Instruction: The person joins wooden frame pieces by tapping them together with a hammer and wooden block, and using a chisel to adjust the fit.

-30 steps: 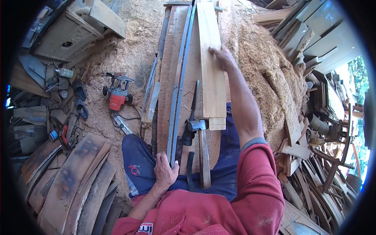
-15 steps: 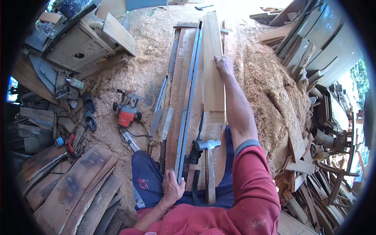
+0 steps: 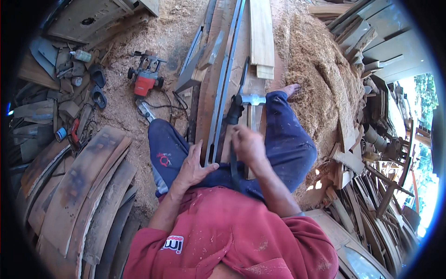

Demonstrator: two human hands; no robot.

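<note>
Head view: left hand [image 3: 191, 170] spreads fingers and thumb apart at the near end of the slotted metal bar [image 3: 224, 88], which runs lengthwise on a wide plank [image 3: 240, 44]. Right hand [image 3: 249, 145], blurred, is curled just below the black handle [image 3: 234, 113]; whether it grips anything, I cannot tell. Bare wood separates bar and pale board [image 3: 262, 37]; trousered legs [image 3: 290, 139] flank the plank's near end.

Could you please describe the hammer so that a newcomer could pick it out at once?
Find the wide brown board running up the middle of the view. On it, just beyond the person's right hand, the hammer lies beside a black-handled tool. Its blocky, silver-grey head, set crosswise, distinguishes it from that tool's thin dark blade.
</note>
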